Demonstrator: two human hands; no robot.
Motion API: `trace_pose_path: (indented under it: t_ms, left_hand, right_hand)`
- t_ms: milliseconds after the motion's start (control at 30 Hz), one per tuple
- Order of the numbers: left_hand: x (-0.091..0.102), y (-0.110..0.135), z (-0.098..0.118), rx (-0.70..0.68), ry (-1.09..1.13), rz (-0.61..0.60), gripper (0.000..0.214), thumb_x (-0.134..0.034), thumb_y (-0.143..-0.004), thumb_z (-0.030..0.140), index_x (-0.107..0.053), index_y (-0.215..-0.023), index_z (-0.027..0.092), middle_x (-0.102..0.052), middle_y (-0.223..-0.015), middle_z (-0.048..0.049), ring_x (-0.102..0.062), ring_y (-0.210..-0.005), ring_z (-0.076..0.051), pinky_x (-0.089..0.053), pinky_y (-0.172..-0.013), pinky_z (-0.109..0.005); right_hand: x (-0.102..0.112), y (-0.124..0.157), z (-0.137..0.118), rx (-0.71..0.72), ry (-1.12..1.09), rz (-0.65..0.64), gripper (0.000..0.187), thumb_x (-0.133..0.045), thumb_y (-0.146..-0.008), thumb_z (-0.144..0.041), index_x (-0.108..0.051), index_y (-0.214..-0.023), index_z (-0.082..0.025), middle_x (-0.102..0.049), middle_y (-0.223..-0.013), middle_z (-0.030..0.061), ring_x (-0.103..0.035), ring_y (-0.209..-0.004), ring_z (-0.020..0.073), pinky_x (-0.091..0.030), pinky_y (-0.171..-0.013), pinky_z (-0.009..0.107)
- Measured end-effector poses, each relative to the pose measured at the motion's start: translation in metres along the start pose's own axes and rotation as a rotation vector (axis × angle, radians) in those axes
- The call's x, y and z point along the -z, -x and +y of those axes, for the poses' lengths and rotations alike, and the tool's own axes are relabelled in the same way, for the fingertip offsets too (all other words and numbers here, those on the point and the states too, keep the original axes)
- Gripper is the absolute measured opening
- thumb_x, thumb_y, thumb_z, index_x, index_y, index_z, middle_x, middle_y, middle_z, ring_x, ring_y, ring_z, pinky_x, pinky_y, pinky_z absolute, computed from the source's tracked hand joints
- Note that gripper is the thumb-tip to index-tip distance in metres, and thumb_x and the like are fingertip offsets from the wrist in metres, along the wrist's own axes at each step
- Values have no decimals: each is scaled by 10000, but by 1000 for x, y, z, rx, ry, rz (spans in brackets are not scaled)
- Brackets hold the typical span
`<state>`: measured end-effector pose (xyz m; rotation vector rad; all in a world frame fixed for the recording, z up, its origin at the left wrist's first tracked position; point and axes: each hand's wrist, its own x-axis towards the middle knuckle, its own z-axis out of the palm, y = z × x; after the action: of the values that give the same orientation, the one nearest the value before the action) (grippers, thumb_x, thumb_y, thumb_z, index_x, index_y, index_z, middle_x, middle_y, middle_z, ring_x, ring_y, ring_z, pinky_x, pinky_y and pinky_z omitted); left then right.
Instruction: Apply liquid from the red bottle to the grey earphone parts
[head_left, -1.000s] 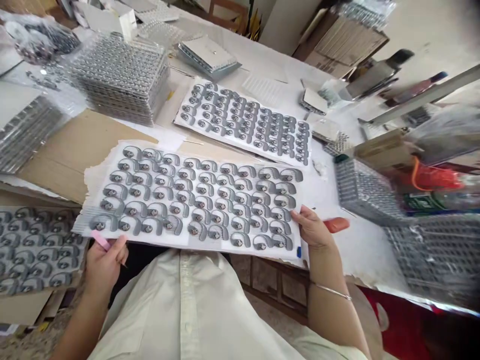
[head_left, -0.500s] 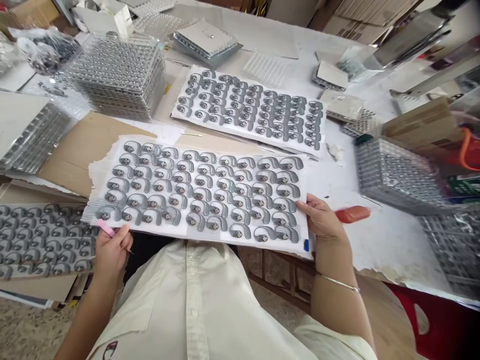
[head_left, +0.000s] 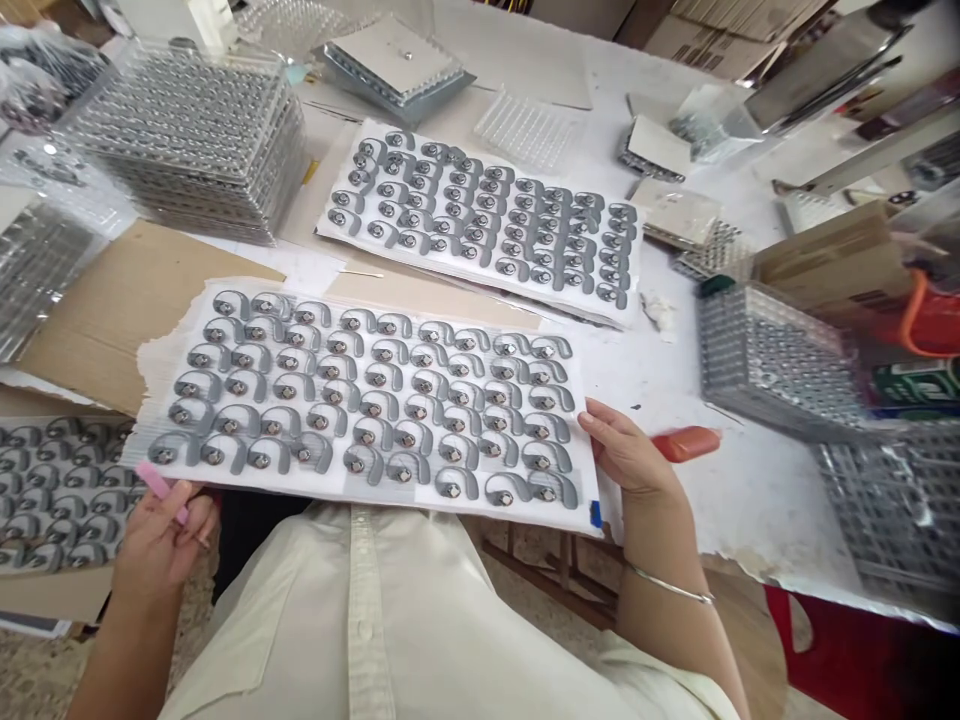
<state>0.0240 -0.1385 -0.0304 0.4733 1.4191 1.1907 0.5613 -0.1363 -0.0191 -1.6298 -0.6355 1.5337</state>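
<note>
Board [head_left: 169, 350] with rows of grey hooked pieces [head_left: 373, 409] sits a little lower and nearer nine o'clock in the view than half a second ago, and both hands have gone with it. Taking the board's middle as the dial's centre, the second board [head_left: 532, 290] at one o'clock and the red handle [head_left: 686, 443] at three have also slid toward nine, so much of the shift is shared by the whole scene. A dark mark seen low on the shirt [head_left: 427, 620] earlier is out of sight now. The grips match the earlier picture.

The board lies in front of the shirt, its ragged edge at nine o'clock, with a small blue patch [head_left: 596, 513] just short of four.

The right hand [head_left: 628, 452], at three o'clock, is partly closed, gripping the board's edge. The left hand [head_left: 161, 535], at eight, is curled around a pink strip [head_left: 154, 478] beside the near corner; whether its fingertips also press the board is hard to tell.

Far out at three o'clock, a green label [head_left: 919, 383] carries pale lettering too blurred to read. A carton [head_left: 724, 40] toward two o'clock has printed marks, also illegible.
</note>
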Motion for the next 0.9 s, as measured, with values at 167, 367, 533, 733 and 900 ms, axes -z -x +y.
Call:
trace_pose_path:
  t_ms: [167,367,533,733,900]
  left_hand:
    - [-21,8,-9,1,-64,115,437,-760,-718,284,-343,-628,188,-302,-456,108,-270,-339,-32,-290,-332,-171]
    - [-30,10,-19,-22,-67,106,471,-797,-704,329,-354,-626,188,-304,-449,116,-275,-338,-29,-291,-336,-167]
    - [-33,8,-20,-16,-58,105,488,-813,-680,373,-364,-631,188,-290,-433,128,-265,-334,-25,-292,-336,-146]
    - [-30,3,-24,-16,-74,80,516,-804,-670,475,-374,-634,193,-275,-409,136,-247,-321,-28,-299,-324,-150]
    - [-29,2,-28,-35,-59,39,506,-785,-695,492,-383,-631,190,-279,-394,136,-262,-314,-30,-302,-329,-152]
  right_hand:
    - [5,-5,-7,-102,5,-51,487,-796,-652,-440,-626,-1054,-224,-722,-929,60,-696,-794,231,-569,-594,290]
    - [12,-10,-9,-150,86,-125,465,-779,-691,-415,-609,-1070,-206,-720,-954,88,-694,-816,250,-585,-651,335]
    - [17,-10,-6,-194,126,-37,422,-802,-634,-419,-637,-998,-283,-709,-1007,104,-690,-895,326,-597,-722,428]
    - [23,-16,1,-216,151,105,398,-832,-492,-416,-659,-848,-374,-699,-951,131,-686,-856,370,-603,-679,463]
    - [19,-19,-2,-223,183,192,321,-831,-435,-425,-613,-668,-383,-651,-700,123,-662,-629,332,-567,-507,417]
